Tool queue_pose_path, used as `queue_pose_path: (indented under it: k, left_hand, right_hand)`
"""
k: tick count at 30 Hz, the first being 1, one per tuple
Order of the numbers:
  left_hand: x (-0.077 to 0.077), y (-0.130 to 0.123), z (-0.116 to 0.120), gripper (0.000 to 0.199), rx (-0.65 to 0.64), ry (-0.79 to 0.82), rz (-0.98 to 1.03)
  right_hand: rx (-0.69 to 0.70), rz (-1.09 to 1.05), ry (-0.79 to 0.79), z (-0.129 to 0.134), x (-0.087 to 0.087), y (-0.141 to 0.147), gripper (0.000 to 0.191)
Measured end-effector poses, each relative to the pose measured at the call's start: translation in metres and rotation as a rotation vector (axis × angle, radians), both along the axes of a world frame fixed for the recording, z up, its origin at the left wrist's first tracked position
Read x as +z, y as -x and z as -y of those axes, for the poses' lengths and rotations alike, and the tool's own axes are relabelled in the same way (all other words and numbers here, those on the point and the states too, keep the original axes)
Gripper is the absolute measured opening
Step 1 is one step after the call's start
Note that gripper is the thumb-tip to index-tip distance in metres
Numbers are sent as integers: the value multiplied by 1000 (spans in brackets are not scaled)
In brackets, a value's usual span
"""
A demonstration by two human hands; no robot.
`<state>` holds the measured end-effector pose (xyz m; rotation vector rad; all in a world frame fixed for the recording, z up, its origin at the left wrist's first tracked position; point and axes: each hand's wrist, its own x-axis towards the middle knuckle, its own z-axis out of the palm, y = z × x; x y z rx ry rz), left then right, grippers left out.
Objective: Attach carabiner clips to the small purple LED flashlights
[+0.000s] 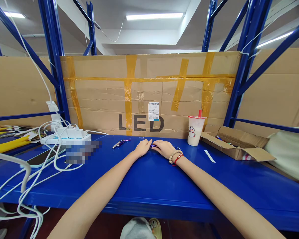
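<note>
Both hands meet near the back middle of the blue shelf (149, 186). A small dark blue-purple pen-like piece (153, 146) shows between them. My left hand (142, 148) has its fingers closed on one end of it. My right hand (164, 149), with a beaded bracelet and a red cord at the wrist, has its fingers closed over the other end. Left of my left hand lie a few small silver and purple pen-like parts (121, 143). Another blue piece (178, 148) lies just behind my right wrist, partly hidden.
Right of the hands stand a white cup (195, 131) with a red straw, a white strip (209, 156) and an open cardboard box (235, 142). Tangled white cables, a power strip (64, 135) and a phone (43, 157) occupy the left. Cardboard (102, 99) walls the back.
</note>
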<state>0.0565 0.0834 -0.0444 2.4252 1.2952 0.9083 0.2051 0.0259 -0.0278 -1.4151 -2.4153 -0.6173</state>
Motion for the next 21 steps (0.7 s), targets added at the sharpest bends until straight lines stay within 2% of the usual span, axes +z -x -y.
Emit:
queue_pose_path:
  k: [6,11,16,21]
  left_hand:
    - [5,0,7,52,44,16,14]
    - [9,1,14,54,108,32,7]
    - [10,0,16,53,93,13,-13]
    - [8,-2,15,43,46,-31,-44]
  right_hand:
    - [6,6,-47,-2,-1,0,24]
    - [-23,-14,-10,0,1,0,25]
    - [-37,-14,4,4,2,2,26]
    - [-83,4,29,7,3,3,32]
